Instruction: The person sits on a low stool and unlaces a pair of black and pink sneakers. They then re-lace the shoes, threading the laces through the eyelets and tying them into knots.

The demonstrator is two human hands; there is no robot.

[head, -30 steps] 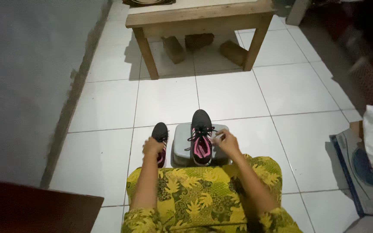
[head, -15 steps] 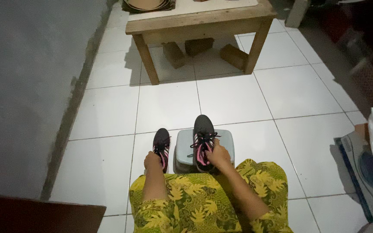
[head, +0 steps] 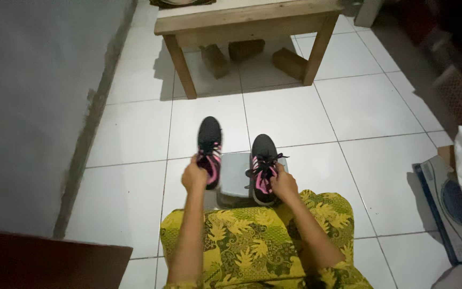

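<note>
- White tiled floor (head: 135,134) beside a grey wall, dim light; someone sits with a yellow leaf-print skirt (head: 252,241) over the lap.
- Just past the skirt, a small grey stool (head: 235,176). Right hand (head: 283,184) pinches the laces of the black-and-pink sneaker (head: 263,168) resting on that stool.
- Left of the stool, left hand (head: 194,176) is clenched on the heel of the second sneaker (head: 209,150), toe pointing away, seemingly lifted.
- Risk, I'd say: a heel-only hold could let it slip, and tugging laces might drag the other off the stool.
- Beyond the stool, a wooden table (head: 247,21) over bricks (head: 290,63).
</note>
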